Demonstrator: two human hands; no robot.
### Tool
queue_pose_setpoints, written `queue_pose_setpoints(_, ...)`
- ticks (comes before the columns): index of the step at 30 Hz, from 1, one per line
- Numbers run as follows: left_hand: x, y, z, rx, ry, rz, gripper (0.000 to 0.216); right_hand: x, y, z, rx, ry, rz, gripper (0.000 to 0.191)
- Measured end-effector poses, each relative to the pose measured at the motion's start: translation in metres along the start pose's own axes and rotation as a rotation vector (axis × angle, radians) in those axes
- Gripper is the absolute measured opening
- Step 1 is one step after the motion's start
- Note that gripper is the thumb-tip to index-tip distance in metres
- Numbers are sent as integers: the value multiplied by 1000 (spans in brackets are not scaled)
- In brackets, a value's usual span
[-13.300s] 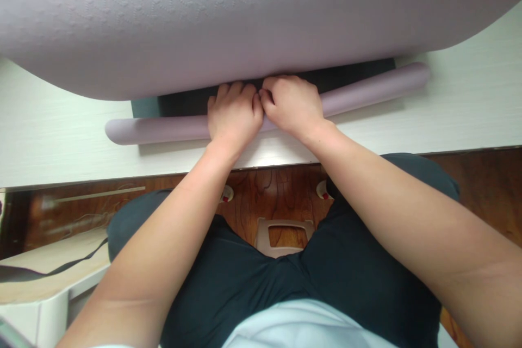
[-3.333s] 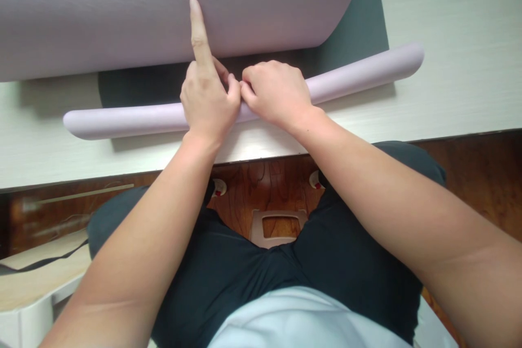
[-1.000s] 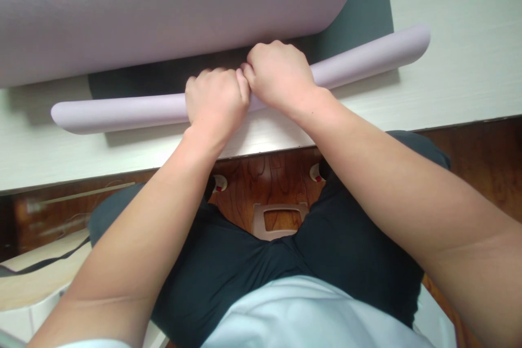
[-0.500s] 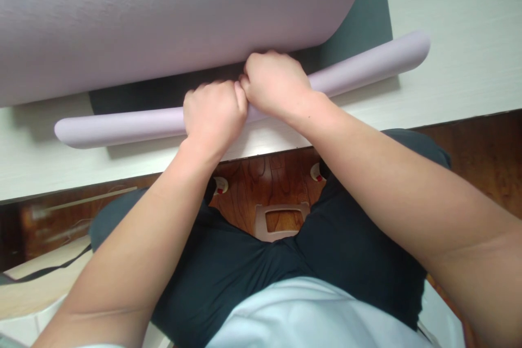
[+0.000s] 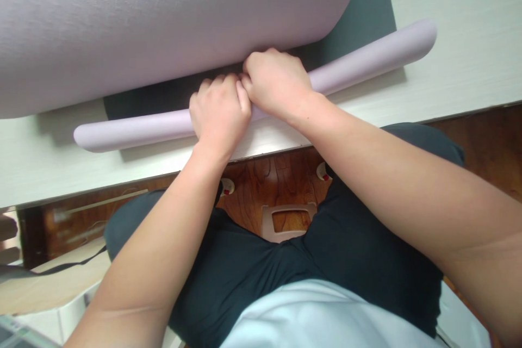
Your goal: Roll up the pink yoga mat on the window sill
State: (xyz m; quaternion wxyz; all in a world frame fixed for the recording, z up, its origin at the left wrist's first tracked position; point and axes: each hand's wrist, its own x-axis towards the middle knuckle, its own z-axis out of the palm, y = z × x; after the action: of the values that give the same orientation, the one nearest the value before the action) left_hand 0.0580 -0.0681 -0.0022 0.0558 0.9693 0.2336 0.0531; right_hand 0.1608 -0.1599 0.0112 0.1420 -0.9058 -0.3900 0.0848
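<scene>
A lilac mat [image 5: 175,27] with a textured face arches across the top of the view. Its dark grey-green underside [image 5: 362,16] shows beyond the fold at the right. Along the front, the mat's rolled edge [image 5: 375,57] forms a long, slightly bent lilac tube over the table. My left hand [image 5: 222,106] is closed over the middle of this tube. Right beside it, touching it, my right hand [image 5: 277,81] is closed over the tube too. The fingertips of both hands are hidden behind the knuckles.
The pale table [image 5: 460,76] ends just in front of my knees. Below are a brown wooden floor [image 5: 277,174] and a stool-like frame [image 5: 269,223] between my legs. A light wooden board [image 5: 49,288] with a black strap [image 5: 69,266] lies at the lower left.
The view has shifted and turned slightly. My left hand's knuckles have risen a little on the tube, while both hands keep their hold near its middle.
</scene>
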Motion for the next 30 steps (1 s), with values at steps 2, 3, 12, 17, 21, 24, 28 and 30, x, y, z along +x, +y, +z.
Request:
queue_pose_setpoints(2, 0, 0, 0, 7, 2, -5, 51, 0, 0, -1, 11, -17, 10, 35)
queue_pose_setpoints(3, 1, 0, 0, 7, -1, -11, 51, 0, 0, -1, 10, -22, 11, 36)
queue_pose_setpoints(12, 3, 1, 1, 5, 20, 0, 49, -1, 1, -4, 53, -17, 19, 38)
queue_pose_setpoints(17, 4, 1, 1, -75, 0, -41, 48, -1, -1, -7, 62, -35, 48, 39)
queue_pose_setpoints(21, 4, 1, 0, -49, -4, -41, 50, -1, -1, -7, 39, -42, 43, 39)
queue_pose_setpoints(24, 4, 1, 0, -74, -20, -57, 50, 0, 0, -6, 31, -15, 8, 39)
queue_pose_setpoints(28, 5, 0, 0, -89, -21, -49, 53, 1, 1, -4, 28, 1, -11, 39)
queue_pose_setpoints(30, 5, 0, 1, -74, -14, -49, 53, 1, 1, -4, 35, -6, 6, 38)
